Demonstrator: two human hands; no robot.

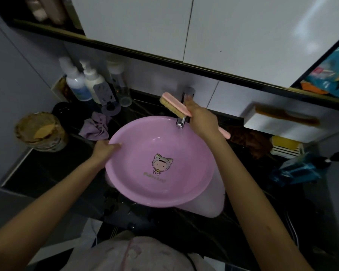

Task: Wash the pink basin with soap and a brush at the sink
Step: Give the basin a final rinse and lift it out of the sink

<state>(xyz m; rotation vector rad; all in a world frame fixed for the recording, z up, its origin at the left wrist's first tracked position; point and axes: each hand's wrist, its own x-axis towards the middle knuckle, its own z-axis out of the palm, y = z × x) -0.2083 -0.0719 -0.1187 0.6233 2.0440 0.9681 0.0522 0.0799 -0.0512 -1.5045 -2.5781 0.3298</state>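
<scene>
1. Our left hand [106, 149] clamps the rim of the pink basin [137, 184]: thumb lies over the rim on the inside, the other fingers are hidden underneath.
2. The basin extends from that hand to the right, open side up, over the white sink [213, 206]. A cartoon print sits at the middle of its floor.
3. The basin's far rim runs just below our right hand [201, 120]. Our right forearm crosses over the basin's right edge.
4. Our right hand is closed round the handle of the pink brush [175, 104]. The brush head sticks out to the hand's left, bristles down and clear of the basin. The handle end pokes out on the hand's right.
5. One right fingertip points up at the faucet [181, 122]; we cannot tell whether it makes contact. The spout comes out just under the brush head, over the basin's far rim.
6. Beyond the left hand a purple cloth [95, 127] lies on the dark counter [47, 169]. Farther back stand white bottles [76, 85].
7. To the left of the left hand is an open round jar [41, 132].
8. Well to the right of the right hand a yellow bar [284, 143] sits on a white ribbed holder. We cannot confirm it is the soap.
</scene>
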